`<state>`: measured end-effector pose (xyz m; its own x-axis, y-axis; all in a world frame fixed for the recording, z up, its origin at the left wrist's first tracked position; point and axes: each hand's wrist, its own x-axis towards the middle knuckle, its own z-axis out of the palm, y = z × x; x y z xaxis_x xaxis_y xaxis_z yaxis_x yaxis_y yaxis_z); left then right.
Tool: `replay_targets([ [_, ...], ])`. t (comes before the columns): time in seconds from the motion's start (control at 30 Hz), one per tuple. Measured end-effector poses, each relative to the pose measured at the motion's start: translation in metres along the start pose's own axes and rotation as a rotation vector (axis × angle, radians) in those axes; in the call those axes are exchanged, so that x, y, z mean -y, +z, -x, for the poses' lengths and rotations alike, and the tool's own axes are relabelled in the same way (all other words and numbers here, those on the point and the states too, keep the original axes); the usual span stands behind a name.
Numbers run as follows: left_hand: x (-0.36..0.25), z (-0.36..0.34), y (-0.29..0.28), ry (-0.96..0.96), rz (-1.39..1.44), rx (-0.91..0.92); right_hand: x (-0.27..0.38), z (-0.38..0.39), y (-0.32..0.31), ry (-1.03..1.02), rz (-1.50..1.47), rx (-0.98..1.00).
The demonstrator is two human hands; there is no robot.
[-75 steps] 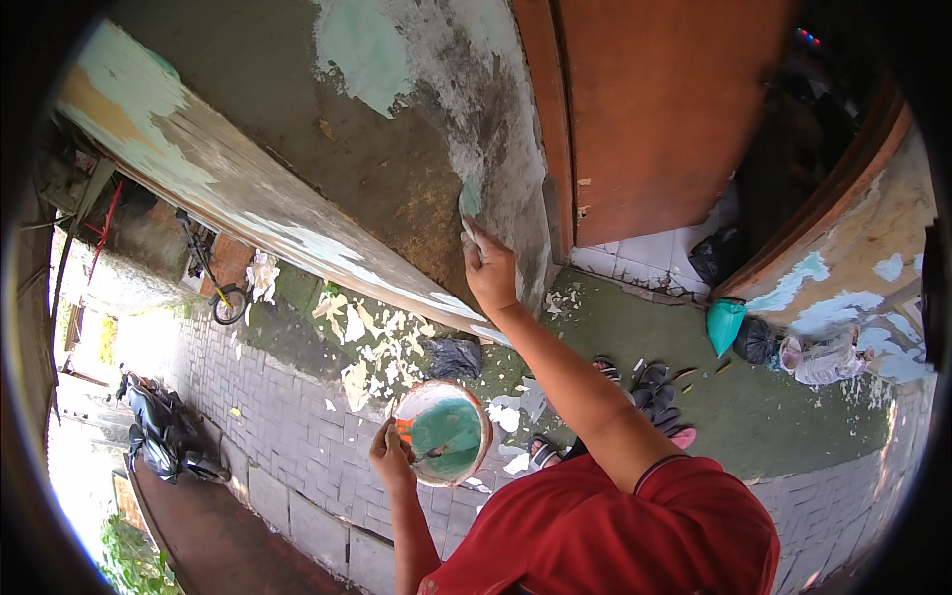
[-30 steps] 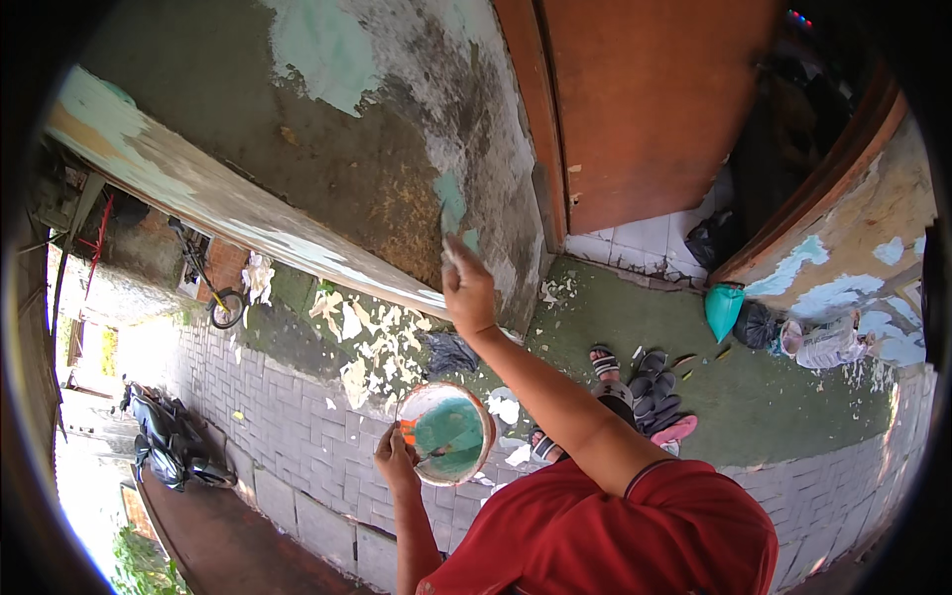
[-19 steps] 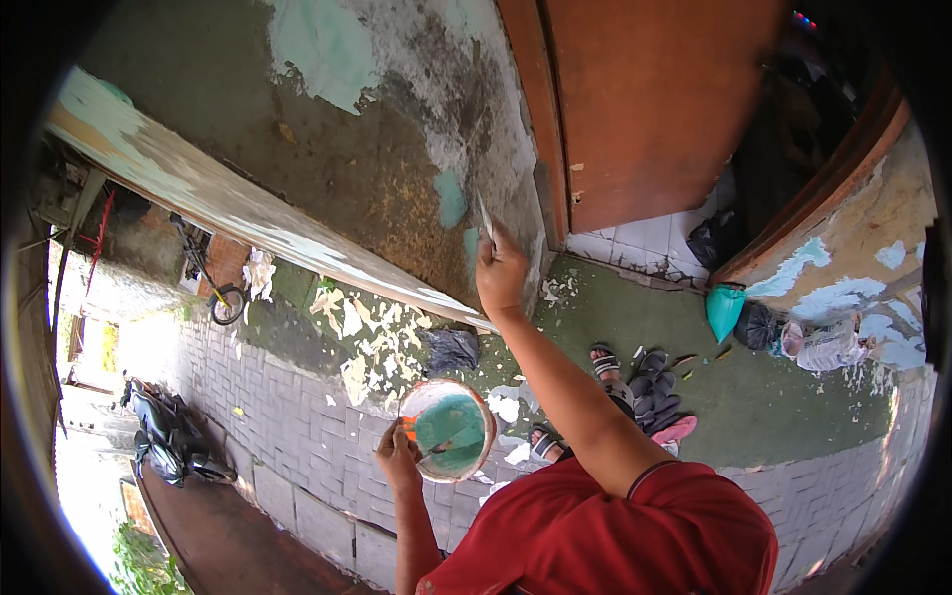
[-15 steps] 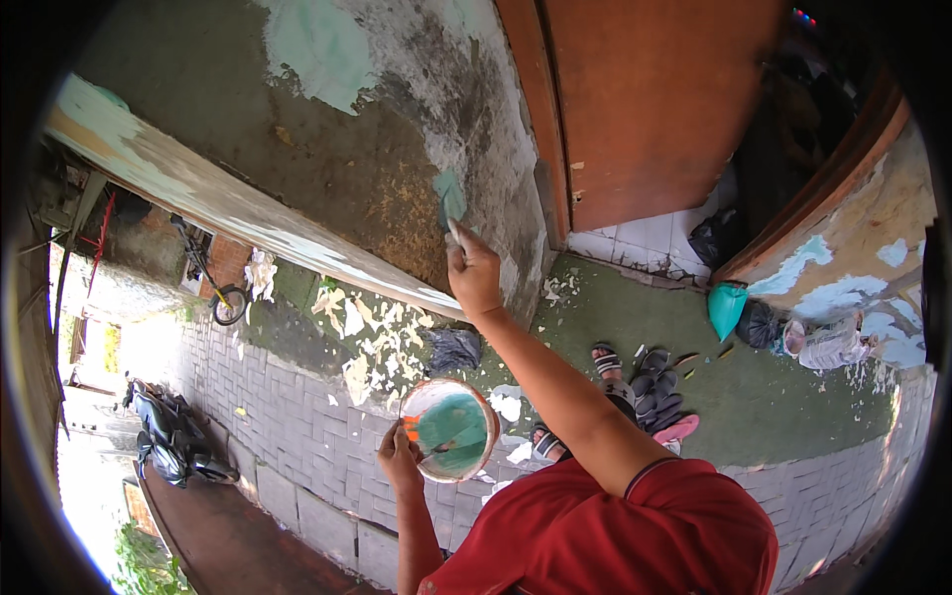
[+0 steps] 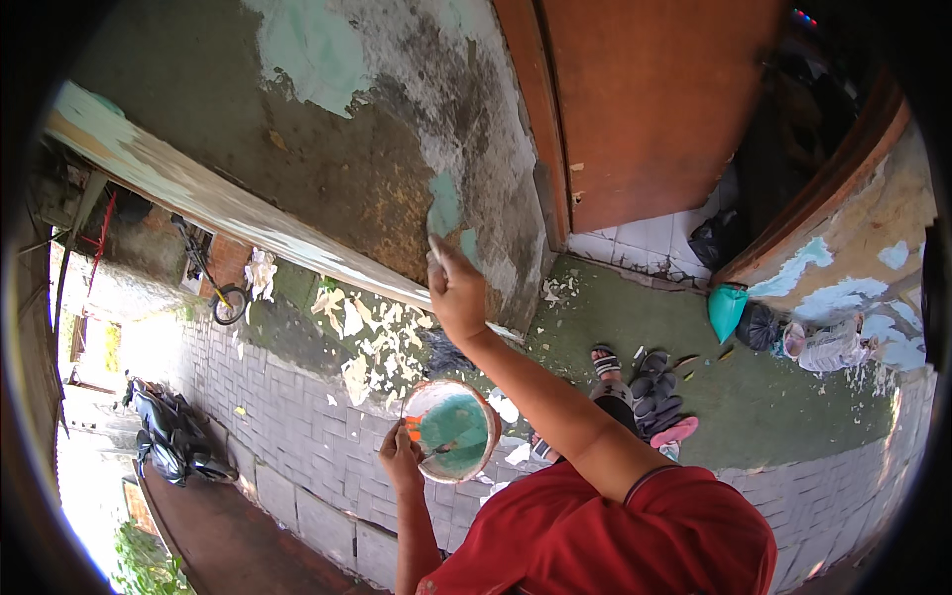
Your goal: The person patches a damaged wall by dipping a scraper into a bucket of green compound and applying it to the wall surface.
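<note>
My right hand (image 5: 456, 288) is raised to the grimy, peeling wall (image 5: 327, 178), closed on a narrow light-coloured tool (image 5: 437, 244), seemingly a putty knife, just below a wet teal-green patch (image 5: 444, 200) near the wall's corner. My left hand (image 5: 402, 458) grips the bucket (image 5: 489, 439) at its left side, low in the middle of the view. The bucket has a pale, stained rim, teal-green material inside, an orange piece at its left and another small tool (image 5: 445, 447) lying in the material.
An orange wooden door (image 5: 645, 109) stands right of the wall. Below it are several sandals (image 5: 654, 392), my sandalled foot (image 5: 607, 365) and bags (image 5: 729, 309). Paint flakes (image 5: 362, 352) litter the ground. A bicycle (image 5: 226, 297) and a parked motorbike (image 5: 178, 436) are at the left.
My right hand has moved over the wall patch, shifting rightward, back and now lower to the left. The teal patch has grown since the oldest frame. My left hand stays at the bucket.
</note>
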<state>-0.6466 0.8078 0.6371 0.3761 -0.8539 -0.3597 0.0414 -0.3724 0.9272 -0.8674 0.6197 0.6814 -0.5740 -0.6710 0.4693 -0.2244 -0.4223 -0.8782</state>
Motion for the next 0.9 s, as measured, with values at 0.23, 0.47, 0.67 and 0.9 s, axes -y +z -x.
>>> replay_targets([
  [0.23,0.000,0.000,0.002,-0.021,-0.011,0.006,0.010,-0.008,-0.036,0.034,-0.030,-0.130],
  [0.47,-0.001,0.003,-0.003,-0.019,-0.031,0.019,0.010,0.010,0.000,-0.069,0.058,0.011],
  [0.67,-0.003,0.001,0.002,-0.028,-0.038,0.031,0.022,0.001,-0.044,-0.044,-0.044,-0.067],
  [0.9,-0.023,0.008,0.000,-0.030,-0.041,-0.022,-0.006,-0.013,-0.065,0.120,0.016,-0.016],
])
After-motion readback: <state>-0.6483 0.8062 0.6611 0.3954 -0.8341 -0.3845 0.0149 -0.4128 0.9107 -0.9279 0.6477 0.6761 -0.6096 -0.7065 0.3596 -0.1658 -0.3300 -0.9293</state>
